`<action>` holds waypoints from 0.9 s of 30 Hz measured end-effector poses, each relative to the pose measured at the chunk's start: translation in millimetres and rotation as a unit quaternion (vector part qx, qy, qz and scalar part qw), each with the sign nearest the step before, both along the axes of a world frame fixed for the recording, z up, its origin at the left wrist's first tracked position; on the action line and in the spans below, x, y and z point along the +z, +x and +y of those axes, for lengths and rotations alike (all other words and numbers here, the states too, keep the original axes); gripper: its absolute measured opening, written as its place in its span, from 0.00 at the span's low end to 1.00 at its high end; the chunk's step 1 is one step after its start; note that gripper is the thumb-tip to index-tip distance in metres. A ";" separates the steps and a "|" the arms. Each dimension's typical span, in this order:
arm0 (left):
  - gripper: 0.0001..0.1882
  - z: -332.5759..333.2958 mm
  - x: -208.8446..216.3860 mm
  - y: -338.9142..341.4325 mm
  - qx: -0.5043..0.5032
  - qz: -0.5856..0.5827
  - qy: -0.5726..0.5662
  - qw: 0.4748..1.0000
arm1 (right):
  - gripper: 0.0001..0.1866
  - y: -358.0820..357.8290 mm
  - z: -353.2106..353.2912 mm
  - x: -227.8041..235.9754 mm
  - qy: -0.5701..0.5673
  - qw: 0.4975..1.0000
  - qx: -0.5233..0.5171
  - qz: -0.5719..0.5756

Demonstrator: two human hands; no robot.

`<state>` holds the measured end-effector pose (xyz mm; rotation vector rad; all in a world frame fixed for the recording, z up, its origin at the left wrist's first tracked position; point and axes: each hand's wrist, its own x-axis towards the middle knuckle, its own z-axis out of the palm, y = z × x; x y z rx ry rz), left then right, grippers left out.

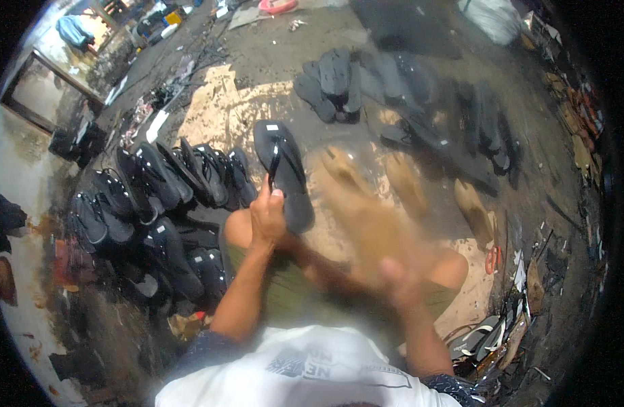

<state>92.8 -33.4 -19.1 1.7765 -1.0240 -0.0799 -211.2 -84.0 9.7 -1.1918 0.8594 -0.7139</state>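
With left grip (pixel 266 214) pinching a black sandal (pixel 294 190) by its strap (pixel 275 161), needed to steady it while controlling the blurred tan foot form (pixel 366 227), apparently held in right grip (pixel 401 277).

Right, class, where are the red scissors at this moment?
In the head view, the scissors lie on the right, just outside the person's right knee and by the near end of the rightmost tan shoe form.

Lit unevenly, glaring beyond the far left corner of the floor (pixel 312 37) and dim along its right edge, smeared by motion at the right fingers (pixel 393 273) and tan foot-shaped form (pixel 374 234), hazy over the shorts (pixel 295 302), bowed toward the black, circular rim.
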 end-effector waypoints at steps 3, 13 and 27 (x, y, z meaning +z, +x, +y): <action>0.28 1.9 2.1 3.4 -0.047 -0.236 0.022 0.970 | 0.41 30.7 37.1 11.5 -0.003 0.997 0.067 -0.035; 0.40 21.1 54.2 38.5 -0.287 0.181 -0.220 0.915 | 0.39 67.9 51.3 13.0 -0.315 0.948 0.025 -0.025; 0.30 -39.4 147.4 4.6 -0.273 0.421 -0.409 0.762 | 0.32 80.3 70.1 0.8 -0.312 0.939 -0.057 -0.136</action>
